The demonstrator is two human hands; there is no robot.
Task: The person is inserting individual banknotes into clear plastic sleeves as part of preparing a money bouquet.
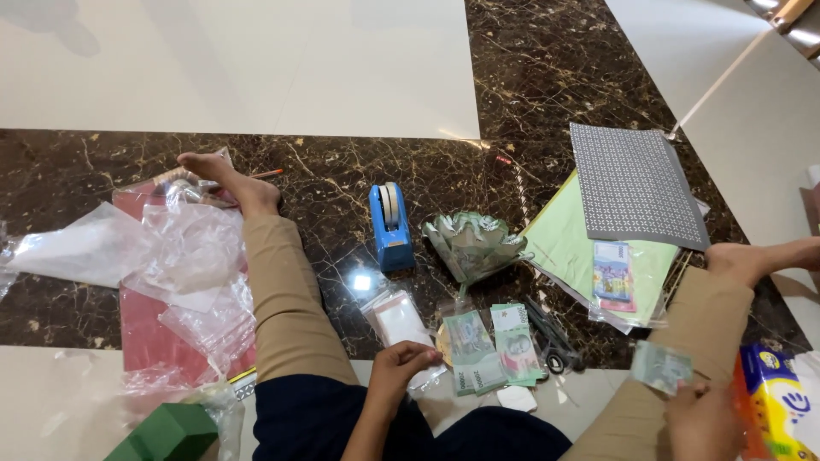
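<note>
A person sits on the dark marble floor (530, 68) with legs spread. At the left of the frame lies a heap of clear plastic bags (184, 256) over red paper (145, 333); at upper right a grey patterned sheet (636, 183) overlaps a green sheet (564, 239). At centre stand a blue tape dispenser (390, 226) and a folded-banknote flower (474, 243), with a pile of banknotes (491, 348) just below. The left hand (400, 369) pinches a small clear pouch (401, 324) at lower centre. The right hand (705, 418), lower right, grips a single banknote (662, 367)
</note>
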